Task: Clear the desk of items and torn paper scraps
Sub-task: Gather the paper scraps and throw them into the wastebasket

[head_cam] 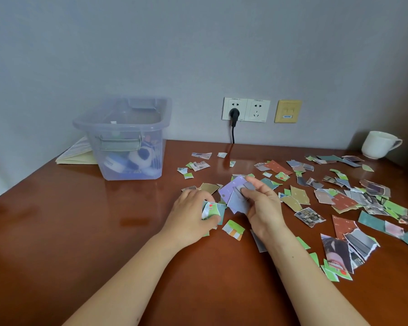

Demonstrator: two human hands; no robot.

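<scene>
Torn paper scraps (344, 201) in green, red, teal and grey lie scattered over the right half of the brown desk (80, 220). My left hand (191, 215) grips a small bunch of green and white scraps just above the desk. My right hand (262, 205) pinches a few purple and grey scraps (233, 196) between thumb and fingers. The two hands are close together at the desk's middle. A green, white and orange scrap (233, 229) lies between my wrists.
A clear plastic bin (123, 137) holding a plush toy and other small items stands at the back left, on a yellow notebook (76, 154). A white cup (379, 144) sits at the back right. A black plug (233, 114) and cord hang from the wall sockets.
</scene>
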